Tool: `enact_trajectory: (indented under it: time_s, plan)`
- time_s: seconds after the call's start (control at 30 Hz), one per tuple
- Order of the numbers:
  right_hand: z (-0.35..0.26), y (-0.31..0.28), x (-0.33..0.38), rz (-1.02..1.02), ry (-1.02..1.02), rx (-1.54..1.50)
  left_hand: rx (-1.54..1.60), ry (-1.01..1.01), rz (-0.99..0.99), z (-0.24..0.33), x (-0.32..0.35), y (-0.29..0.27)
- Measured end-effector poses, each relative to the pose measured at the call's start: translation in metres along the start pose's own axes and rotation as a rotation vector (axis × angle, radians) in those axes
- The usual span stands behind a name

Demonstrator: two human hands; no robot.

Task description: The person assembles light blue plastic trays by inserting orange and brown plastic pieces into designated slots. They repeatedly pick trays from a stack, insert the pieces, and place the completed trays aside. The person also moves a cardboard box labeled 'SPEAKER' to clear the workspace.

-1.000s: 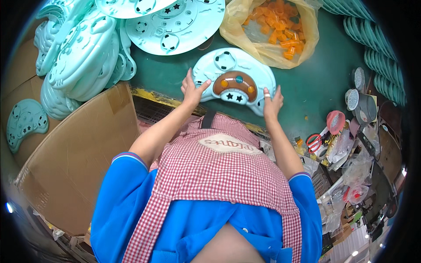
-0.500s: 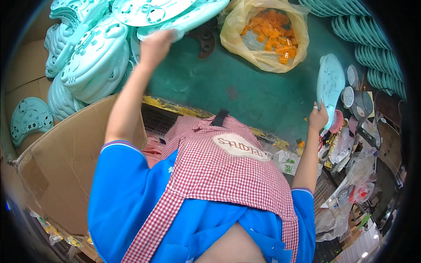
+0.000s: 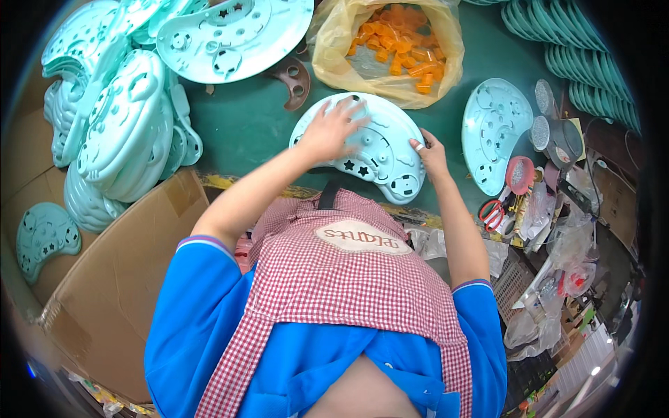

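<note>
A curved turquoise plastic panel with star-shaped and round cut-outs is in front of me over the green table. My right hand grips its right edge, thumb on top. Over the panel's upper left part, my left hand has its fingers spread, somewhat blurred by motion; whether they touch the surface I cannot tell. A second turquoise panel of the same kind lies just right of my right hand. Beyond my left hand, a large turquoise panel rests at the edge of a heap.
Heaped turquoise panels stand at left above a cardboard box. A yellow plastic bag holds orange pieces. A brown curved part lies nearby. Stacked panels fill the far right; red-handled scissors lie among clutter.
My left hand has come from the heap at upper left to the middle, where a panel now is. My right hand has let go of its panel, now lying at right, and holds the middle one.
</note>
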State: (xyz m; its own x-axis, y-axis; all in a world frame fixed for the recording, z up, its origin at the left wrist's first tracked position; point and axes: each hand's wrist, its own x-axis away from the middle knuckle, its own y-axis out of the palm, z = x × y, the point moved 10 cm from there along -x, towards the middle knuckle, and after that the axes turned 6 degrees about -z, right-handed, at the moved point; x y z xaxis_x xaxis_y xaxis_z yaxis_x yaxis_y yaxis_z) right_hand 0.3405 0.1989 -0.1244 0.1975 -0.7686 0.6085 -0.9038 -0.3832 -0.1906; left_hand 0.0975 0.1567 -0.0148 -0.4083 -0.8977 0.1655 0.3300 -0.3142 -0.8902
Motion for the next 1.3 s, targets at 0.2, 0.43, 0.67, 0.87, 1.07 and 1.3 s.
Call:
enact_trajectory:
  time_s: [0.2, 0.43, 0.67, 0.87, 1.07, 1.3]
  plan:
    - [-0.145, 0.035, -0.059, 0.208, -0.457, 0.632, 0.027, 0.015, 0.218, -0.027, -0.012, -0.021]
    - [-0.156, 0.054, -0.114, 0.188, -0.169, 0.953, -0.107, -0.348, -0.036, -0.093, -0.187, -0.006]
    - [-0.073, 0.047, 0.008, -0.06, -0.035, 0.588, 0.106, -0.09, 0.188, -0.048, -0.108, -0.005]
    - [-0.083, 0.083, 0.063, 0.012, -0.595, 0.755, 0.386, 0.052, 0.179, -0.018, 0.027, 0.027]
    - [-0.074, 0.101, 0.073, 0.009, -0.552, 0.835, 0.253, 0.084, 0.184, -0.01, 0.04, 0.03]
    - [-0.053, 0.106, 0.053, -0.139, -0.345, 0.926, 0.199, 0.158, 0.125, -0.002, 0.046, 0.038]
